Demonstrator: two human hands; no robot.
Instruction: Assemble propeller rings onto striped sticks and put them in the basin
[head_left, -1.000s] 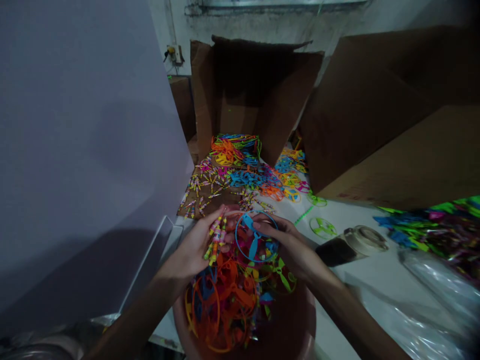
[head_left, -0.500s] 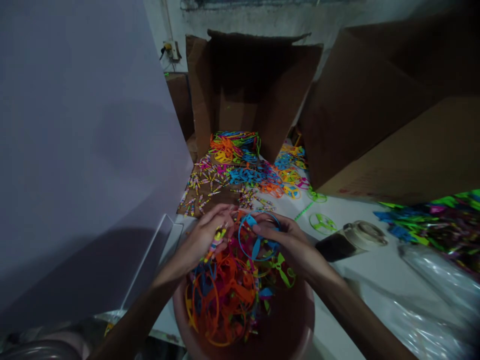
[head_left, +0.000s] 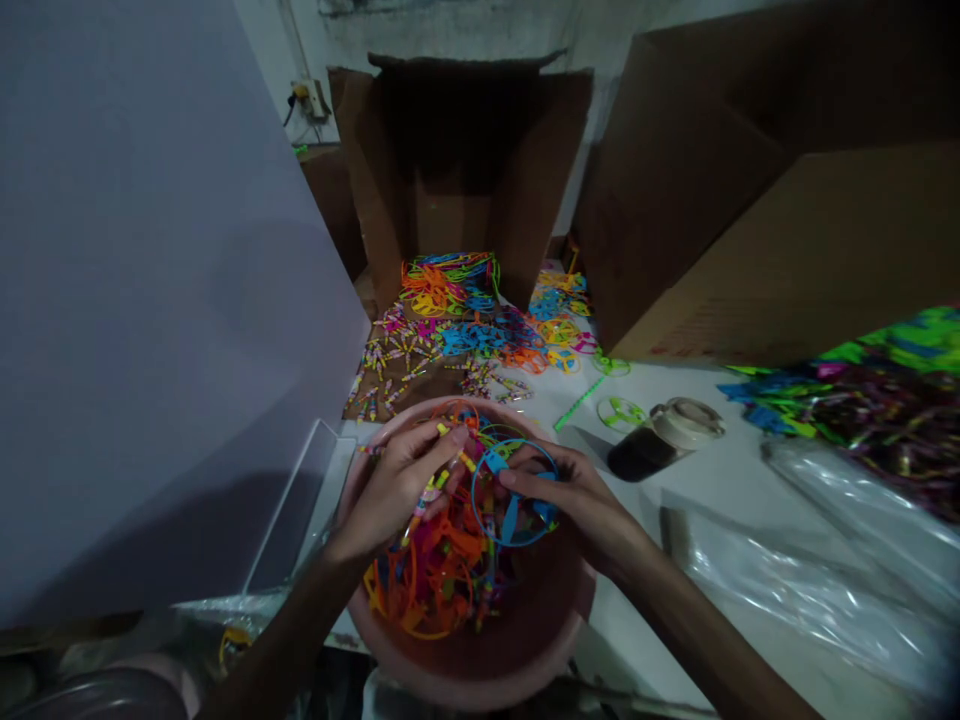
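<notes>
My left hand (head_left: 390, 495) is closed around several small striped sticks (head_left: 431, 492) in yellow, pink and white. One stick at its fingertips points toward the other hand. My right hand (head_left: 581, 495) pinches a blue ringed propeller (head_left: 511, 520) by its edge, thumb in front. Some fingers of that hand are hidden behind it. Both hands are over a pink basin (head_left: 480, 688). Inside lie tangled orange propellers (head_left: 450, 590), mixed with other coloured pieces and striped sticks.
An open cardboard box (head_left: 450, 215) stands behind, with a pile of coloured propellers (head_left: 472, 338) and striped sticks (head_left: 390, 355) before it. To the right are a dark jar (head_left: 649, 450), a green propeller (head_left: 621, 411), plastic bags (head_left: 780, 570) and a large carton (head_left: 787, 270).
The basin's back rim has come into view below the hands. The left hand has turned, and a striped stick now shows at its fingertips. The blue propeller stays in my right hand.
</notes>
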